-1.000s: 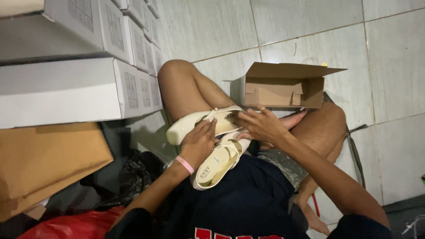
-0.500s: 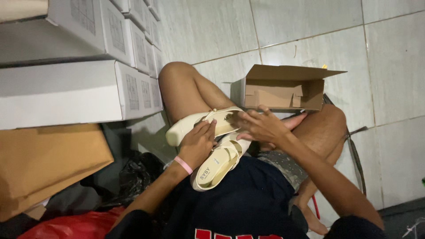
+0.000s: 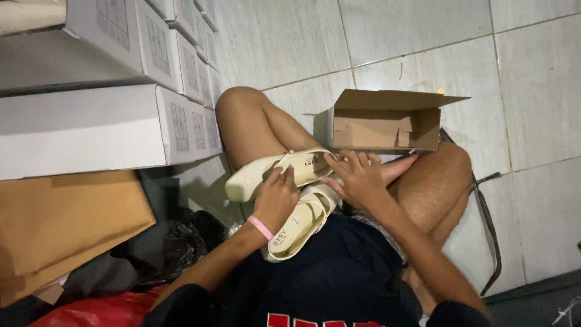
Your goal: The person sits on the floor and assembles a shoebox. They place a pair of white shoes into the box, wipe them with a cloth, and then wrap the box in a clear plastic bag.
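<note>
- At far left we see stacked white boxes (image 3: 109, 130) and a flat brown cardboard sheet (image 3: 60, 224), well apart from both our hands.
- Our left hand (image 3: 277, 197), with a pink wristband (image 3: 261, 227), curls loosely over the upper cream shoe (image 3: 266, 174); its fingers rest on the shoe's middle, thumb side hidden, so we cannot tell how firm the hold is.
- That shoe's long axis runs left to right, toe pointing left, heel end toward our right hand.
- The second cream shoe (image 3: 296, 225) lies on our lap just below, insole up, slanting down-left, touching the left wrist.
- Our right hand (image 3: 357, 178) spreads half open, fingertips on the upper shoe's heel end.
- Further right, the open brown box (image 3: 387, 121) stands on the tiled floor (image 3: 532, 91), nearer our right hand.
</note>
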